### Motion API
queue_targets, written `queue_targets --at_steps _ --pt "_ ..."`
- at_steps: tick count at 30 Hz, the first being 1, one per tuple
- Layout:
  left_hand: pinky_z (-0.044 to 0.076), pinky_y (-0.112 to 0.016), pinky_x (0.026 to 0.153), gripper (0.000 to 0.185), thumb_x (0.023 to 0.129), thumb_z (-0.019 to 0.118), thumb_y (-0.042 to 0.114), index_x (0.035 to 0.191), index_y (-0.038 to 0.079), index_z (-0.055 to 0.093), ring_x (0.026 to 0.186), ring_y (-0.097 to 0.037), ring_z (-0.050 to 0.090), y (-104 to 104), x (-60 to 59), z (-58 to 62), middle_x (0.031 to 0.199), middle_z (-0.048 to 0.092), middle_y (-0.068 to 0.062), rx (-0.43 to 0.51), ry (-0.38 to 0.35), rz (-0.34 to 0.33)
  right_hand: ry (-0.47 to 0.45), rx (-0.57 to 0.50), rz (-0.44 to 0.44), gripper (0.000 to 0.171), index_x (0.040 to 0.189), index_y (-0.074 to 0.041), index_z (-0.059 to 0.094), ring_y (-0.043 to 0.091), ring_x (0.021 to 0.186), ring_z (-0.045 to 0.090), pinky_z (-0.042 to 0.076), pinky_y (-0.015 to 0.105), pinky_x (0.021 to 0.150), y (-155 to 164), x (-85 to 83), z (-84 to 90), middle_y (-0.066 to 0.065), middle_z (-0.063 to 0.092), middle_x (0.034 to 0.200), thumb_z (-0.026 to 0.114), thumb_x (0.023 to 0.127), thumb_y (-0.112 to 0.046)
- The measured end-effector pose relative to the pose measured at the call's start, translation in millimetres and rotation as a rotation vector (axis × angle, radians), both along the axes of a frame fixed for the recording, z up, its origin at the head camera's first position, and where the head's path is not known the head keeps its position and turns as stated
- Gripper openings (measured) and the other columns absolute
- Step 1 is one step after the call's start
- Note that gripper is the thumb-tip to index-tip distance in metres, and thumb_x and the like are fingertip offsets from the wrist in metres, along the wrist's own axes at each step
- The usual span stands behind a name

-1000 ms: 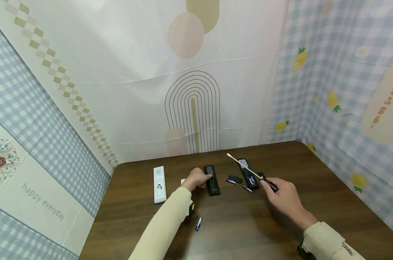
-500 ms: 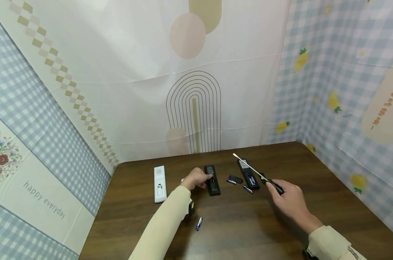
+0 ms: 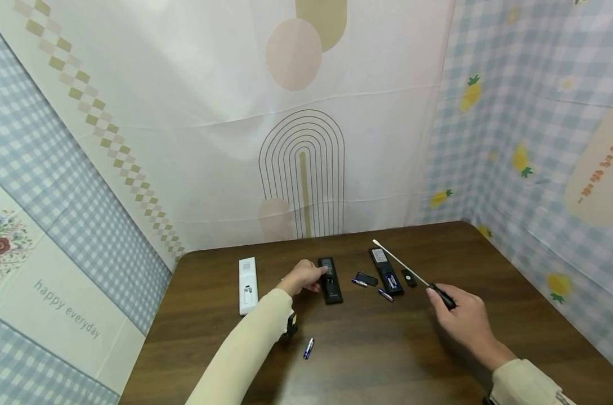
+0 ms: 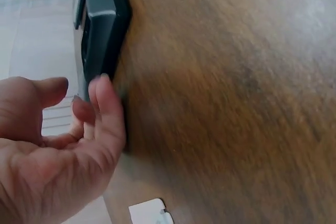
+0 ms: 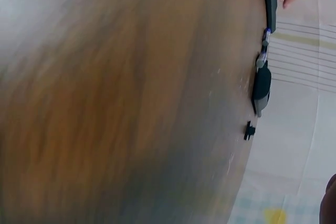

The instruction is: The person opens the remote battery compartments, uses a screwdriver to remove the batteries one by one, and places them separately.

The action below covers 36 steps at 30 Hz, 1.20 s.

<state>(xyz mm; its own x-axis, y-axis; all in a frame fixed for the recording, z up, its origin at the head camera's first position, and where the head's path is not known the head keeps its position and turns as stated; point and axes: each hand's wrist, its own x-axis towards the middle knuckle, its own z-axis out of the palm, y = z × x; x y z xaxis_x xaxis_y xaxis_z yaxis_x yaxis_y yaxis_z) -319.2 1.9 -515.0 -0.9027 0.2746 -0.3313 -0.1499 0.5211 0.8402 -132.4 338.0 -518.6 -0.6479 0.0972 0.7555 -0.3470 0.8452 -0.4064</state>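
In the head view my left hand (image 3: 303,277) is at the left side of a black remote control (image 3: 332,292) lying back up. Its thumb reaches over the remote's edge; in the left wrist view thumb and fingers stand apart, loosely bent, with the fingertips by the remote (image 4: 107,30). Whether they touch it I cannot tell. My right hand (image 3: 463,318) grips the black handle of a screwdriver (image 3: 444,296), its pale shaft slanting up and left above the table. A second black remote (image 3: 385,270) has a battery in its uncovered compartment.
A white remote (image 3: 247,287) lies at the left. Between the black remotes are a black battery cover (image 3: 368,278) and two batteries (image 3: 385,295). A small black cover (image 3: 409,278) lies further right, another battery (image 3: 308,349) nearer the front. A white piece (image 4: 149,212) is by my left hand.
My right hand has moved right and a little nearer with the screwdriver, uncovering the small black cover. My left thumb has shifted slightly up and back from the remote's compartment.
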Motion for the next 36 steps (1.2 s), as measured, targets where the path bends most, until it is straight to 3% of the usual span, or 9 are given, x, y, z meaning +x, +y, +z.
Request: queue_targets --at_steps 6,12,16,19,22,26,28,31,36 --pt "0.054 -0.028 0.062 0.055 0.106 0.066 0.036 0.059 0.021 0.043 0.061 -0.013 0.053 1 5.9 6.0 0.062 0.049 0.004 -0.085 0.117 0.016 -0.007 -0.001 -0.026 0.015 0.094 -0.005 0.081 -0.021 0.068 0.051 0.047 0.011 0.057 17 5.1 2.4 0.007 0.078 0.076 0.085 0.080 -0.003" --pt "0.043 -0.030 0.062 0.053 0.107 0.066 0.035 0.060 0.019 0.048 0.063 -0.014 0.046 13 17.5 20.4 0.063 0.044 0.006 -0.057 0.187 0.011 -0.036 -0.004 -0.068 0.014 0.096 -0.004 0.082 -0.025 0.067 0.048 0.044 0.010 0.055 36 11.3 6.8 0.008 0.077 0.074 0.084 0.082 -0.005" --pt "0.046 -0.030 0.064 0.045 0.106 0.068 0.035 0.072 0.006 0.068 0.063 -0.013 0.050 32 21.3 31.3 0.077 0.064 0.002 -0.079 0.210 -0.035 -0.065 0.015 -0.083 0.011 0.095 -0.005 0.082 -0.021 0.060 0.045 0.041 0.013 0.051 45 14.9 4.0 0.004 0.074 0.069 0.083 0.084 -0.007" --pt "0.057 -0.033 0.075 0.038 0.104 0.070 0.037 0.094 0.002 0.081 0.082 -0.016 0.067 55 19.9 36.7 0.109 0.079 -0.005 -0.139 0.243 -0.067 -0.085 0.034 -0.096 0.010 0.095 -0.005 0.081 -0.019 0.059 0.045 0.041 0.014 0.050 48 15.9 1.5 0.003 0.074 0.068 0.083 0.086 -0.008" --pt "0.060 -0.035 0.080 0.037 0.103 0.072 0.039 0.088 0.007 0.083 0.091 -0.017 0.071 81 15.5 38.6 0.105 0.082 -0.008 -0.205 0.277 -0.087 -0.117 0.036 -0.114 0.010 0.096 -0.004 0.081 -0.016 0.058 0.048 0.041 0.013 0.051 49 14.8 1.6 0.004 0.075 0.069 0.082 0.088 -0.011" --pt "0.051 -0.031 0.065 0.047 0.102 0.072 0.040 0.066 0.010 0.067 0.065 -0.015 0.057 113 8.7 34.4 0.068 0.064 -0.003 -0.273 0.267 -0.119 -0.215 0.026 -0.142 0.015 0.100 -0.004 0.082 -0.010 0.056 0.047 0.041 0.018 0.050 48 14.5 3.3 0.001 0.073 0.068 0.079 0.094 -0.018" --pt "0.051 -0.033 0.065 0.043 0.101 0.073 0.039 0.069 0.011 0.065 0.067 -0.018 0.057 127 5.7 30.5 0.071 0.062 -0.002 -0.293 0.235 -0.109 -0.278 0.016 -0.158 0.020 0.103 -0.004 0.081 -0.007 0.052 0.044 0.040 0.022 0.050 47 16.3 2.9 -0.004 0.068 0.063 0.076 0.098 -0.022" --pt "0.059 -0.039 0.072 0.035 0.097 0.077 0.040 0.082 0.008 0.072 0.079 -0.024 0.067 144 5.1 26.6 0.086 0.071 -0.007 -0.306 0.181 -0.073 -0.359 0.006 -0.181 0.026 0.107 -0.003 0.081 -0.003 0.048 0.039 0.036 0.024 0.049 47 19.9 1.7 -0.009 0.059 0.056 0.073 0.102 -0.027" --pt "0.061 -0.042 0.092 0.044 0.090 0.082 0.055 0.097 0.011 0.079 0.100 -0.029 0.073 175 -3.2 8.8 0.097 0.078 -0.007 -0.480 0.251 -0.032 -0.443 0.017 -0.176 0.033 0.112 -0.002 0.079 0.001 0.047 0.038 0.034 0.024 0.049 51 21.0 3.6 -0.011 0.054 0.054 0.069 0.105 -0.033"
